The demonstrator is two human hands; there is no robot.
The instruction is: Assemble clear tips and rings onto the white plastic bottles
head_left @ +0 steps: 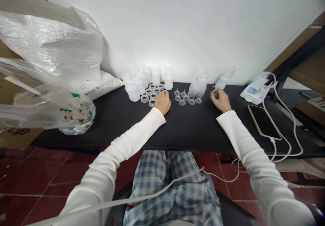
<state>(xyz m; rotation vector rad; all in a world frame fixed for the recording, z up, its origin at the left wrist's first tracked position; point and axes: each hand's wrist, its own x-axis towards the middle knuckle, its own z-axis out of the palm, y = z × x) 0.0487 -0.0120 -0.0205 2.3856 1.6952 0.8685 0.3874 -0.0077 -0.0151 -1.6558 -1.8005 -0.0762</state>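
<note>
My left hand has its fingers curled down at the right side of a group of translucent bottle rings, with one ring partly showing at the fingertips. Several milky baby bottles stand behind the rings. My right hand is closed in a pinch around a small clear piece that looks like a bottle nipple, mostly covered by the fingers. Between the hands lie several clear nipples and stacks of clear domed caps. Beyond my right hand a bottle with a clear cap leans at a tilt.
Plastic bags and a clear bag with green print fill the left of the black table. On the right are a phone, white cables and a white-and-blue package. A white wall rises behind.
</note>
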